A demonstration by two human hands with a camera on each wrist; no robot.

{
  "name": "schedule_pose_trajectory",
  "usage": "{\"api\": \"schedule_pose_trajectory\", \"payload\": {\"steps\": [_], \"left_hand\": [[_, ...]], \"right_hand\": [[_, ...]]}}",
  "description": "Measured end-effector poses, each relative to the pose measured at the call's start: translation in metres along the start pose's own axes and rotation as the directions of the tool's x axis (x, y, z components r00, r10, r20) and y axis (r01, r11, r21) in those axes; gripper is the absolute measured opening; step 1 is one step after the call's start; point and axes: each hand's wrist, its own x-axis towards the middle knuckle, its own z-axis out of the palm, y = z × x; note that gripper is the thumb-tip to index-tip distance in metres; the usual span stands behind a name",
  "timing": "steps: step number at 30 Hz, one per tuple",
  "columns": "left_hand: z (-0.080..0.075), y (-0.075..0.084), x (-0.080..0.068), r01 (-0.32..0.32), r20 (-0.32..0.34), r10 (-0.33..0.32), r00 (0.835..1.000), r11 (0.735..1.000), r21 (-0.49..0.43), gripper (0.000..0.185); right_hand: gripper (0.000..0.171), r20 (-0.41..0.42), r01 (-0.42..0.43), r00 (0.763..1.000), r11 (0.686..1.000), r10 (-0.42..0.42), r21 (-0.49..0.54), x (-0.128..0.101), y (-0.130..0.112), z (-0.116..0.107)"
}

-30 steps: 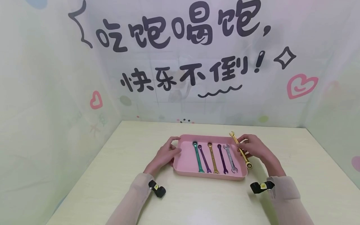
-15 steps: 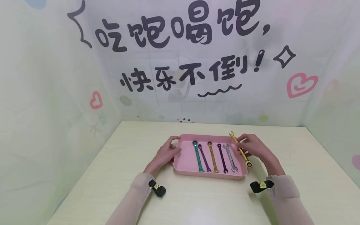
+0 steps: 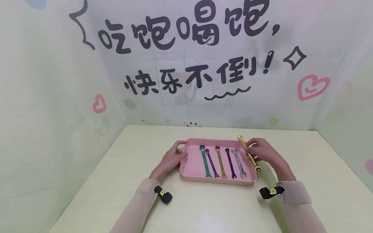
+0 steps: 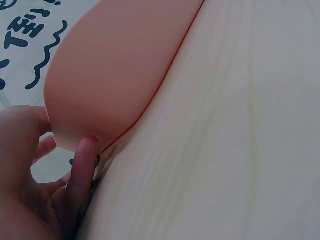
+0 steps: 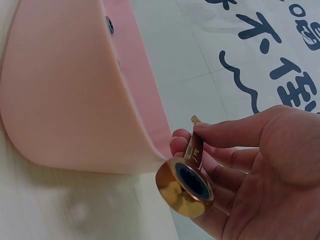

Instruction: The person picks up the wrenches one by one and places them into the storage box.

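A pink tray (image 3: 193,163) stands on the table with several wrenches lying side by side in it: a teal one (image 3: 205,163), a purple one (image 3: 212,164), a gold one (image 3: 220,163), a dark purple one (image 3: 230,164) and a silver double open-ended one (image 3: 239,164). My left hand (image 3: 172,158) grips the tray's left end, its thumb over the rim. Over the right rim, my right hand (image 3: 262,150) pinches a gold ratcheting combination wrench (image 5: 196,150) between thumb and fingers. Its ring end points toward the right wrist camera; its open end points to the back.
The pale wooden table (image 3: 209,207) runs back to a printed fabric wall (image 3: 175,113) with large dark lettering. Similar fabric hangs at the left and right sides. Both sleeves carry a small black camera, one on the left wrist (image 3: 163,194) and one on the right (image 3: 271,192).
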Motion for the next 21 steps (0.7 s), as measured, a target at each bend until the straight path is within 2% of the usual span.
{"api": "schedule_pose_trajectory", "payload": {"steps": [21], "left_hand": [[-0.0005,-0.0003,-0.0014,-0.007,0.003,0.007,1.0,1.0,0.0,0.053]], "right_hand": [[0.034,-0.001,-0.014,1.0,1.0,0.014,-0.002,0.0012,0.0,0.0007]]}}
